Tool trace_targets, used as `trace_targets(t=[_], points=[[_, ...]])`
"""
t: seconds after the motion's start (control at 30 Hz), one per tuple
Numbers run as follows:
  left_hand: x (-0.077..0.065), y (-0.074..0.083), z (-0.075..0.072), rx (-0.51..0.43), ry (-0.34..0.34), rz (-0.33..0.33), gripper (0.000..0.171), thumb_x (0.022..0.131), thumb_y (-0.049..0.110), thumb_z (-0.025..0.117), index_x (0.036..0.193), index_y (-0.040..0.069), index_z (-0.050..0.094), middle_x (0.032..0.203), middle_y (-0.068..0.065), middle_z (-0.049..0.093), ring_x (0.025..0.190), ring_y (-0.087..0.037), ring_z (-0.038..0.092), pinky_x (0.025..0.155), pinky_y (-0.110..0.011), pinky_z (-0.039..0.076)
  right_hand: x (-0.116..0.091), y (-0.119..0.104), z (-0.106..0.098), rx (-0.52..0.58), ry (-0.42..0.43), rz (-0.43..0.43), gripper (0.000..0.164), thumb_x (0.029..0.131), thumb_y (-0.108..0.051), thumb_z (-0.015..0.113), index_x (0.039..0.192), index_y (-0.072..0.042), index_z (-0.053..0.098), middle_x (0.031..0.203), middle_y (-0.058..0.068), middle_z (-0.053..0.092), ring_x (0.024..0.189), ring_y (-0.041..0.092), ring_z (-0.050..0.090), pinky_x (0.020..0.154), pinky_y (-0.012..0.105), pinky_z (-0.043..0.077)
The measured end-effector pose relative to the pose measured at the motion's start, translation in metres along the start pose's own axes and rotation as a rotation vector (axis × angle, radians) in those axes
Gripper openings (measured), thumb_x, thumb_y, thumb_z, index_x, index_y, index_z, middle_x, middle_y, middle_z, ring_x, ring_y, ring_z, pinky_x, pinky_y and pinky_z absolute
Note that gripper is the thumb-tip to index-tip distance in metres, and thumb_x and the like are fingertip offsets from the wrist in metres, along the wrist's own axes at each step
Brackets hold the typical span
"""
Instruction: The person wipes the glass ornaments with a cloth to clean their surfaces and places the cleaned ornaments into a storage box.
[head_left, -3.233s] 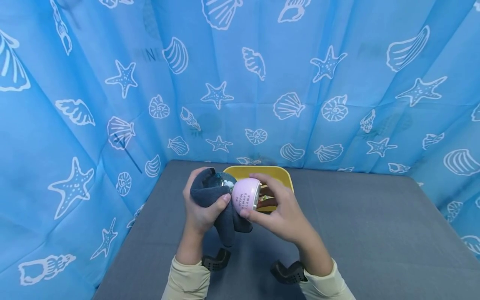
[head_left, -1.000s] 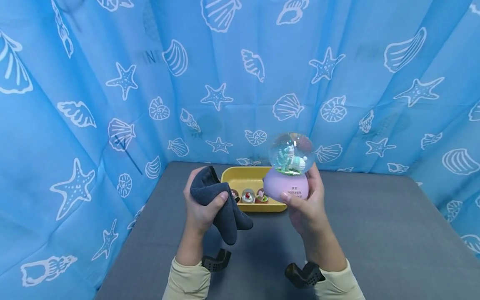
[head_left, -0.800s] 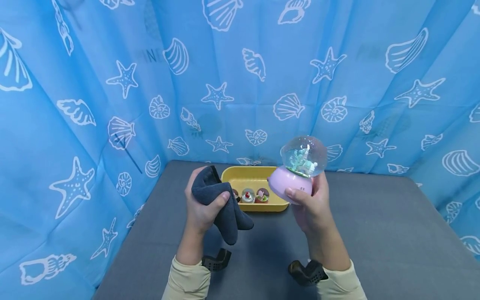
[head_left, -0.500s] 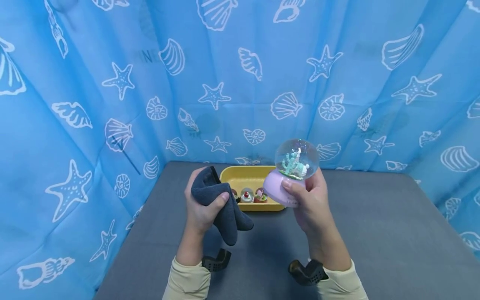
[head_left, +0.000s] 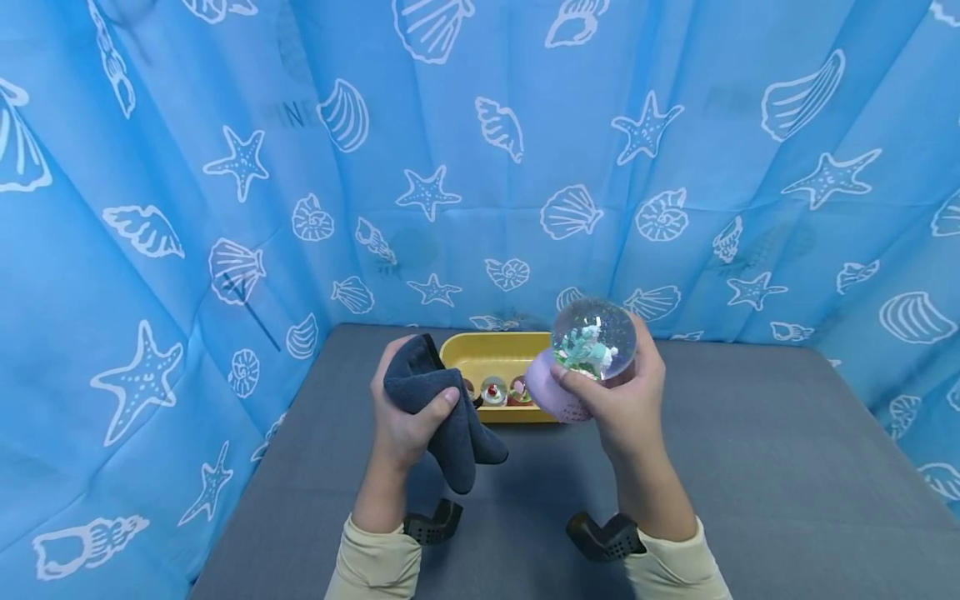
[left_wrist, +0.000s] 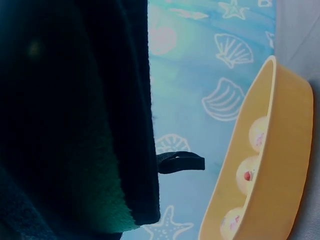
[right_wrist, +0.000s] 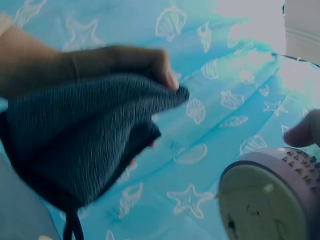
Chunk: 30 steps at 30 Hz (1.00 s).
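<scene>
A bunched dark blue cloth is gripped in my left hand, thumb pressed on its front and one fold hanging down. In the left wrist view the cloth fills the left side, with a small hanging loop on its edge. My right hand holds a snow globe around its neck, tilted, its lilac base pointing down-left. Green and white figures sit inside the glass. The right wrist view shows the underside of the base, apart from the cloth.
Behind the hands, a yellow tray stands on the grey table. Small globes line its near side, partly covered by the cloth and the lilac base. A blue shell-print curtain hangs behind and at the sides.
The snow globe was against the cloth at first; my right hand then drew it away to the right, turned it upright, and now tips and lowers it. My left hand stays nearly still.
</scene>
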<state>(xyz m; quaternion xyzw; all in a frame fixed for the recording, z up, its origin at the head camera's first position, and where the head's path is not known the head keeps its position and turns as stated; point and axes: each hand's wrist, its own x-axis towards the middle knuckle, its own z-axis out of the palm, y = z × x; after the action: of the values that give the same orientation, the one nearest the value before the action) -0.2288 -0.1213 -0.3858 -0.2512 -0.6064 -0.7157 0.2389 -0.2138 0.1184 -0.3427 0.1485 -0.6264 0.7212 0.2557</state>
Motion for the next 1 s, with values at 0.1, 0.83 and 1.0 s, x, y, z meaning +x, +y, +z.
trace_targets(t=[0.1, 0.83, 1.0], points=[[0.000, -0.001, 0.000, -0.003, -0.002, 0.007, 0.058, 0.073, 0.013, 0.069, 0.123, -0.010, 0.048, 0.098, -0.027, 0.056, 0.076, -0.022, 0.069, 0.067, -0.032, 0.056, 0.000, 0.002, -0.001, -0.079, -0.010, -0.010, 0.076, 0.065, 0.016, 0.078, 0.133, -0.007, 0.054, 0.126, 0.015, 0.057, 0.112, 0.029, 0.060, 0.083, 0.030, 0.058], [-0.001, -0.003, 0.005, 0.085, -0.026, -0.016, 0.059, 0.072, 0.018, 0.073, 0.124, -0.002, 0.053, 0.106, -0.010, 0.061, 0.084, -0.022, 0.060, 0.072, -0.031, 0.055, -0.002, -0.012, 0.007, -0.261, -0.066, -0.037, 0.078, 0.063, 0.008, 0.087, 0.127, 0.001, 0.044, 0.121, 0.018, 0.060, 0.104, 0.021, 0.062, 0.073, 0.027, 0.059], [-0.001, -0.002, 0.010, 0.055, -0.065, -0.026, 0.060, 0.073, 0.020, 0.074, 0.126, 0.003, 0.053, 0.113, -0.013, 0.062, 0.091, -0.025, 0.064, 0.078, -0.034, 0.058, -0.005, -0.004, 0.013, -0.219, -0.089, 0.005, 0.079, 0.063, 0.005, 0.088, 0.128, -0.003, 0.044, 0.119, 0.016, 0.061, 0.100, 0.022, 0.063, 0.073, 0.029, 0.060]])
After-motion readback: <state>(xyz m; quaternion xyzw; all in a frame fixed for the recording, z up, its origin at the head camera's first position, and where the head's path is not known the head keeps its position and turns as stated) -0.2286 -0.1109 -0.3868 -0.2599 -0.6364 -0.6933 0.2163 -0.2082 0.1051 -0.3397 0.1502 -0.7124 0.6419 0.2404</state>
